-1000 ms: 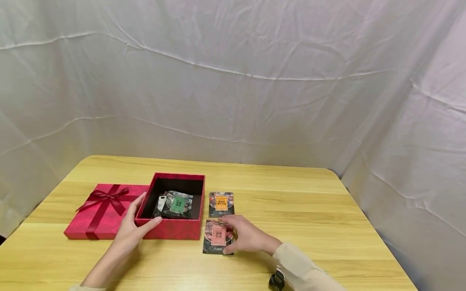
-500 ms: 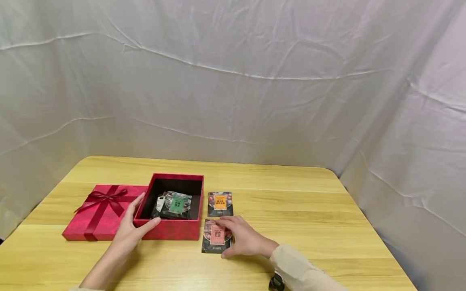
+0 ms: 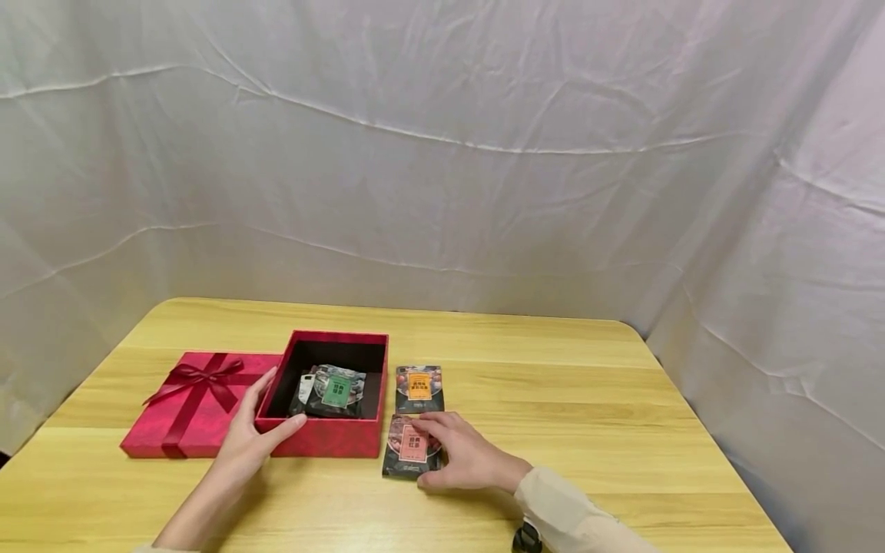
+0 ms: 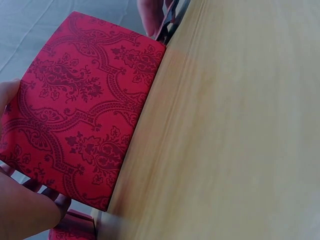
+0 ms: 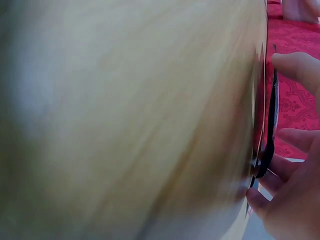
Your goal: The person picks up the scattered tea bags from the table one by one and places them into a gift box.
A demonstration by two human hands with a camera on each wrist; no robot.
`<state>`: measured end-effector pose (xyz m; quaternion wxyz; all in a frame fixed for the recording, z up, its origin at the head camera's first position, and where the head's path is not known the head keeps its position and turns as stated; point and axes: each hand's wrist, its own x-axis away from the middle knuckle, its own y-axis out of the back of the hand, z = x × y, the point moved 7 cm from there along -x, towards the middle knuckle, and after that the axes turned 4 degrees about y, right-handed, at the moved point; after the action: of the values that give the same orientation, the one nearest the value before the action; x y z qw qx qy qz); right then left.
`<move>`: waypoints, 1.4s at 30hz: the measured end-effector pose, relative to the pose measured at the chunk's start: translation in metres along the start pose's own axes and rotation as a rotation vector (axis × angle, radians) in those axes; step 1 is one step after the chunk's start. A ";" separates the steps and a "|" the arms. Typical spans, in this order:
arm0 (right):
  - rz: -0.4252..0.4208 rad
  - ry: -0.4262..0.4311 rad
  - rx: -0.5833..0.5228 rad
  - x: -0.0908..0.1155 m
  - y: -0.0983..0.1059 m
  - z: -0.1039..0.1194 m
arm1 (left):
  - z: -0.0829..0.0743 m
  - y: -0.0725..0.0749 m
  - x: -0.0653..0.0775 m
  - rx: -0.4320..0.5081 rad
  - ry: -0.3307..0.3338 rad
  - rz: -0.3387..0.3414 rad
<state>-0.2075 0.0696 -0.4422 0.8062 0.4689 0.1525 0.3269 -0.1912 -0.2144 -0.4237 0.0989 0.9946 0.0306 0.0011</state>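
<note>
My left hand (image 3: 250,434) holds the near left corner of the open red gift box (image 3: 328,438), thumb at the front rim and fingers along the left side. In the box lie a green-labelled tea sachet (image 3: 336,390) and another sachet with a white part (image 3: 305,388), partly covered. My right hand (image 3: 466,453) holds a pink-labelled tea sachet (image 3: 412,445) by its edges, right of the box. In the right wrist view this dark sachet (image 5: 272,120) stands slightly off the table, between thumb and fingers. Beyond it, a yellow-labelled tea sachet (image 3: 419,389) lies flat.
The red box lid (image 3: 173,418), tied with a dark red ribbon bow (image 3: 207,376), lies left of the box, against it. Wood-grained table (image 3: 588,415) extends to the right. A pale cloth (image 3: 442,153) hangs behind and at the sides.
My right fingers have closed in on the pink-labelled sachet, and it has risen slightly at its far edge. My left hand and the box stay where they were.
</note>
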 end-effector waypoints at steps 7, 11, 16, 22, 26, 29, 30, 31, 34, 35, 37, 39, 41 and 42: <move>-0.004 0.023 0.048 0.003 0.005 0.003 | -0.001 -0.001 -0.001 0.005 -0.003 0.004; -0.003 0.046 0.086 0.004 0.009 0.005 | -0.002 -0.001 -0.002 0.012 -0.006 0.006; -0.017 0.077 0.109 0.005 0.015 0.005 | -0.002 -0.001 -0.002 0.014 -0.012 0.005; -0.053 0.072 0.095 0.007 0.023 0.002 | -0.001 -0.001 -0.001 0.012 0.000 0.005; -0.069 0.071 0.075 0.008 0.028 -0.001 | -0.001 -0.001 -0.001 0.001 0.006 -0.001; -0.084 0.081 0.058 0.010 0.031 -0.002 | -0.001 0.000 -0.001 -0.004 0.004 -0.004; -0.088 0.083 0.054 0.010 0.033 -0.003 | -0.001 0.000 -0.001 -0.003 0.004 -0.003; -0.091 0.086 0.050 0.011 0.034 -0.003 | -0.001 0.000 -0.001 -0.002 0.002 -0.003; -0.099 0.094 0.043 0.012 0.037 -0.003 | -0.001 0.000 -0.001 0.004 -0.002 -0.001; -0.100 0.097 0.042 0.012 0.038 -0.004 | -0.001 0.000 -0.001 0.006 -0.003 0.000; -0.101 0.104 0.039 0.012 0.039 -0.003 | -0.001 0.000 0.000 0.008 -0.006 0.001; -0.102 0.112 0.037 0.013 0.041 -0.003 | 0.000 0.000 0.000 0.012 -0.007 0.002; -0.099 0.118 0.037 0.013 0.043 -0.003 | 0.000 0.000 0.000 0.011 -0.009 0.001; -0.098 0.120 0.037 0.013 0.045 -0.003 | 0.000 0.000 0.000 0.012 -0.009 -0.001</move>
<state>-0.2168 0.0952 -0.4046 0.8018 0.4553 0.2294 0.3117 -0.1914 -0.2142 -0.4237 0.0930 0.9952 0.0307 -0.0037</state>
